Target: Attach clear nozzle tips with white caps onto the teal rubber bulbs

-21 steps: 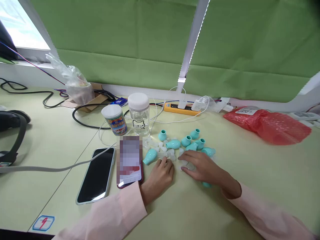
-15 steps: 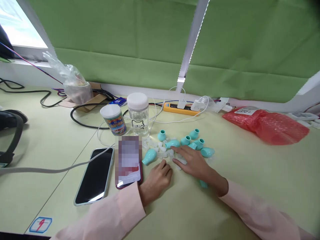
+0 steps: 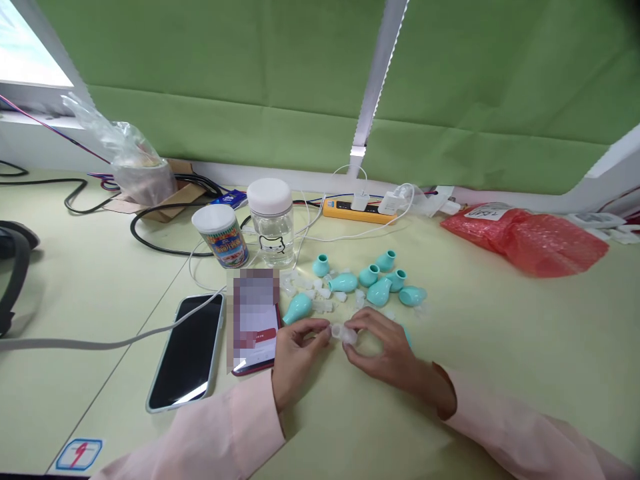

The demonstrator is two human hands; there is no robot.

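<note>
A small translucent white piece (image 3: 345, 333) is pinched between the thumb and fingers of my right hand (image 3: 385, 347). My left hand (image 3: 300, 350) is closed in a pinch at the left end of that piece; whatever lies between its fingertips is too small to make out. Beyond my hands lie several turquoise bulb-shaped pieces, among them one on its side (image 3: 343, 283) and one at the left (image 3: 299, 308). Small white and clear bits (image 3: 323, 306) are scattered between them. Another turquoise piece shows partly behind my right hand.
Two phones, one dark (image 3: 187, 353) and one lit (image 3: 256, 333), lie at the left. Behind them stand a labelled can (image 3: 223, 240) and a clear bottle (image 3: 274, 233). An orange power strip (image 3: 357, 212) and red bag (image 3: 530, 240) lie farther back.
My right hand has come back from the pile and now grips a translucent piece. My left hand has turned and its fingertips meet that piece. The camera view has shifted slightly.
</note>
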